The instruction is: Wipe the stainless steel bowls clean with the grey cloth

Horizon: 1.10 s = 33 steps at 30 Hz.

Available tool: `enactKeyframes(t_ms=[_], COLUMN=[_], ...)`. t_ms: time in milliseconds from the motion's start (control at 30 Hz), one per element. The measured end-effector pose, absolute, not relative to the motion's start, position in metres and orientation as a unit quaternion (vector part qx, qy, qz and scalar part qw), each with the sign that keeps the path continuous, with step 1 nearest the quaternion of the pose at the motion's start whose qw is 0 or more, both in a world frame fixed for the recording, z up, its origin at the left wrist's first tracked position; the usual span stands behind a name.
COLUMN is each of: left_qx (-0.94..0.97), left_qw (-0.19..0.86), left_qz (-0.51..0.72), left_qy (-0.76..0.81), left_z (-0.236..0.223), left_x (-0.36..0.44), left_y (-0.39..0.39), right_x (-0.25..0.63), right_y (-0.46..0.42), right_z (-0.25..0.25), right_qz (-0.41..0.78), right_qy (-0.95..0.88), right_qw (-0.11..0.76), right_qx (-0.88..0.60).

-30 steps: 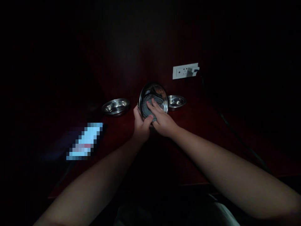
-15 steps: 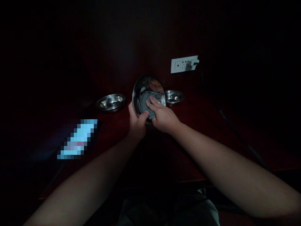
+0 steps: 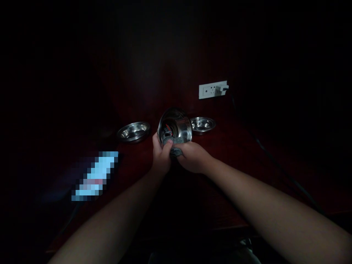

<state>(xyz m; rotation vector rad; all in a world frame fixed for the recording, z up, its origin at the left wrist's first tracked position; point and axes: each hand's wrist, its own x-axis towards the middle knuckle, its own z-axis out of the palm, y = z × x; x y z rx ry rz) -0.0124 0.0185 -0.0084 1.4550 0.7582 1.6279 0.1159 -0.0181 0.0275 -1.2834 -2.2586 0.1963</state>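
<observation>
Dim scene over a dark red table (image 3: 132, 161). Left hand (image 3: 161, 154) closed on the near rim of a steel bowl (image 3: 176, 126), thumb hooked over the edge, bowl tilted up with its opening toward the camera and lifted off the table, near the middle of the view. Right hand (image 3: 192, 157) curled shut around a grey cloth (image 3: 173, 146) bunched at the bowl's lower rim, pressed against the left hand. Second steel bowl (image 3: 134, 131) resting upright on the table to the left, near the held one but apart. Third steel bowl (image 3: 202, 124) upright just behind and to the right. White wall socket (image 3: 209, 90) farther back with a plug (image 3: 221, 88) and a dark cord (image 3: 264, 150) trailing right. Blurred bright rectangle (image 3: 95, 176) lying at the left of the table.
</observation>
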Motion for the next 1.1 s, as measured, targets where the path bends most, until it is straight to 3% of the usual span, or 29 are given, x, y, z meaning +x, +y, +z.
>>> enactKeyframes(t_ms=[200,433,567,633,733,933,1000,1100], left_qx=[0.573,0.542,0.502,0.500,0.508,0.537,0.542,0.559], left_qw=[0.427,0.440,0.460,0.469,0.475,0.478,0.468,0.454], left_qz=[0.633,0.642,0.650,0.644,0.641,0.630,0.626,0.627], left_qy=[0.298,0.316,0.338,0.338,0.325,0.296,0.309,0.297], left_z=[-0.010,-0.009,-0.006,-0.006,-0.006,-0.012,-0.013,-0.013], left_x=[-0.013,-0.012,-0.011,-0.011,-0.010,-0.011,-0.011,-0.011], left_y=[0.016,0.018,0.018,0.016,0.014,0.018,0.020,0.020], right_x=[0.118,0.135,0.155,0.161,0.159,0.139,0.137,0.138], right_y=[-0.012,0.005,0.012,0.010,0.004,-0.004,-0.004,-0.003], right_z=[0.021,0.028,0.033,0.033,0.030,0.011,0.005,0.003], right_qz=[0.164,0.256,0.163,0.087,0.005,0.048,0.068,0.072], right_qy=[-0.819,-0.725,-0.547,-0.523,-0.634,-0.858,-0.868,-0.869], right_qw=[0.352,0.521,0.700,0.723,0.640,0.267,0.221,0.228], right_qx=[-0.421,-0.371,-0.428,-0.444,-0.435,-0.436,-0.439,-0.433])
